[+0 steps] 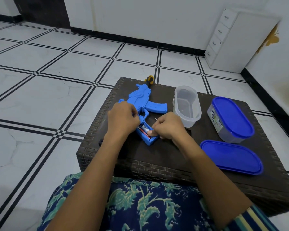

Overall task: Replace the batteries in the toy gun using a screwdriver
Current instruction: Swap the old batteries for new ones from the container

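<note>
Steadying: left hand [123,118] grips the toy gun [141,104] at its trigger guard, on the wicker table [157,155].
Working: right hand [168,126] pinches the batteries [144,130] in the gun's open grip.
Axis: batteries lie lengthwise along that grip, nearest the right hand.

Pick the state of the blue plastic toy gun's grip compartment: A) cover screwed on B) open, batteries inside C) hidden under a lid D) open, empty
B: the blue plastic toy gun has its grip compartment uncovered, with red-labelled batteries lying inside.
</note>
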The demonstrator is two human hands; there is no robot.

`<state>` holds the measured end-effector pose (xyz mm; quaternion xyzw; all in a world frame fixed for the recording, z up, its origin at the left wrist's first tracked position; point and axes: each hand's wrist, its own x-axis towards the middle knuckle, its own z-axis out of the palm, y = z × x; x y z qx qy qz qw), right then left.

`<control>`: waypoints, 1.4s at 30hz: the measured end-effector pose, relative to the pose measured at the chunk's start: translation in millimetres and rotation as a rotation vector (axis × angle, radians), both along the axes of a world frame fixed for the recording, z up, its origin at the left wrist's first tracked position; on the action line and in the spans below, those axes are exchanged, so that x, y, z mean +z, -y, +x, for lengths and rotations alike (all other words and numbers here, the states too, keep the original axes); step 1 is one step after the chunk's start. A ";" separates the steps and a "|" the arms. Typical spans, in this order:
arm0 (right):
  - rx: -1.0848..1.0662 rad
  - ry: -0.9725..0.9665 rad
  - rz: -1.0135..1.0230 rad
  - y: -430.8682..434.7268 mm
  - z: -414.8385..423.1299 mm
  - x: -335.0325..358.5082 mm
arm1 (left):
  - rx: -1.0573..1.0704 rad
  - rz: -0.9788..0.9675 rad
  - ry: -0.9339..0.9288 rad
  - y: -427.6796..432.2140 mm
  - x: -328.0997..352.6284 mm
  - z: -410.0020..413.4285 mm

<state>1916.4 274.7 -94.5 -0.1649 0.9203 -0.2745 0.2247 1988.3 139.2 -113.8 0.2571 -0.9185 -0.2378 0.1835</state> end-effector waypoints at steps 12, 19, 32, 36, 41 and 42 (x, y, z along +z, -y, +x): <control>0.009 -0.321 0.151 -89.7 10.8 44.1 | -0.040 0.035 -0.154 -34.6 3.8 -10.0; 0.057 -0.246 0.377 -147.7 10.9 20.1 | -0.284 0.043 -0.232 -90.1 1.2 -26.3; 0.103 -0.615 0.333 -149.8 23.3 45.0 | -0.762 0.323 -0.047 -132.2 1.2 -30.6; -0.085 -0.650 -0.137 -163.4 26.4 72.8 | -0.836 0.629 -0.113 -136.9 2.0 -34.6; -0.242 -0.553 -0.768 -166.2 10.9 75.2 | -0.733 1.007 -0.182 -135.8 13.1 -37.9; -0.283 -0.505 -0.827 -165.1 6.2 70.6 | -0.707 1.020 -0.216 -133.4 15.5 -39.3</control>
